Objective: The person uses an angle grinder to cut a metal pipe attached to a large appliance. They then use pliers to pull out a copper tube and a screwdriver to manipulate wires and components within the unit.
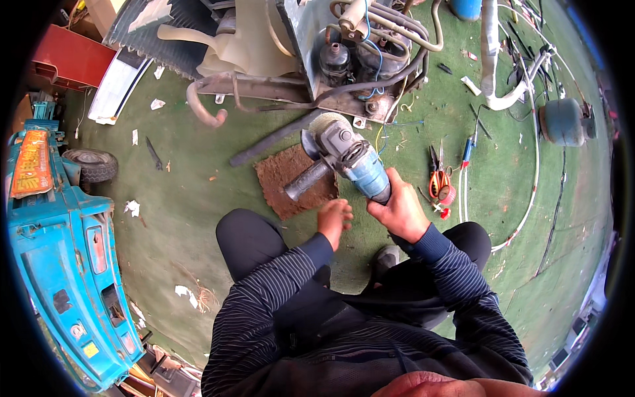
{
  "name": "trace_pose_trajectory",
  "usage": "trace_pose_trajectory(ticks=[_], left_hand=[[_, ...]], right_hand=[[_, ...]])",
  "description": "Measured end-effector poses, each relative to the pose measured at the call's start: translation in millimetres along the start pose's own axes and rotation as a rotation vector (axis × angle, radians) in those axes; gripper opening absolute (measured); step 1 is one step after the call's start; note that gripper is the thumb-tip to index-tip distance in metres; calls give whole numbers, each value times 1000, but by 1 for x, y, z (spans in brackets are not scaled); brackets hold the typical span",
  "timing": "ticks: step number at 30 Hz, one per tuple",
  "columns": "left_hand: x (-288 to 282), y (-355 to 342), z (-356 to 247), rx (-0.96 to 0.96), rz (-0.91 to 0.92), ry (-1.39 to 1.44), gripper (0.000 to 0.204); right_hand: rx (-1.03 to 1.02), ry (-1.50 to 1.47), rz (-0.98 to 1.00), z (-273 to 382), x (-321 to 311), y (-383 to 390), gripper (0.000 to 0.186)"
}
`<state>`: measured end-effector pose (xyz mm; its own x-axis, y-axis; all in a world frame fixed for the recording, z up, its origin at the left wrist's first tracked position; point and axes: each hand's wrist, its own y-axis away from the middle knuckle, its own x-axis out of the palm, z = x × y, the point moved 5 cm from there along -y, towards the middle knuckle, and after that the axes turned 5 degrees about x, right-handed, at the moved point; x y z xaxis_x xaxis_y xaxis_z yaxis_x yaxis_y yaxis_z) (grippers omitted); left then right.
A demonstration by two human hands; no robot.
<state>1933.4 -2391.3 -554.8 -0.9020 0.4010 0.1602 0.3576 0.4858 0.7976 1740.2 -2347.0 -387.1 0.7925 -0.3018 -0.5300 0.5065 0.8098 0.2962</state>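
Note:
My right hand (pixel 405 206) is wrapped round the rear body of a blue and grey angle grinder (pixel 365 173), held over the floor before my knees. The grinder's disc end points away from me, and its black side handle (pixel 307 180) sticks out to the left. Just below that handle, my left hand (pixel 335 221) hangs apart from the tool, its fingers loosely curled with nothing visible in them. Beneath the grinder lies a square brown rusty-looking piece (pixel 281 192) on the green floor. A dark foam-like tube (pixel 268 140) lies beyond it.
A dismantled unit with a compressor (pixel 335 61) and bent pipes (pixel 390 30) stands ahead. Right of my hand are red-handled pliers (pixel 438 182), a blue torch-like tool (pixel 468 151), white hoses (pixel 534 172) and a gas cylinder (pixel 562 122). At left stands a turquoise vehicle (pixel 56 258).

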Motion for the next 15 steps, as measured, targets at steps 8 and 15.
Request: trace_pose_trajectory(ticks=[8, 15], left_hand=[[-42, 29, -264, 1465, -414, -739, 21], [23, -7, -301, 1330, -259, -1430, 43]], right_hand=[[111, 379, -52, -146, -34, -23, 44], [234, 519, -29, -182, -35, -56, 42]])
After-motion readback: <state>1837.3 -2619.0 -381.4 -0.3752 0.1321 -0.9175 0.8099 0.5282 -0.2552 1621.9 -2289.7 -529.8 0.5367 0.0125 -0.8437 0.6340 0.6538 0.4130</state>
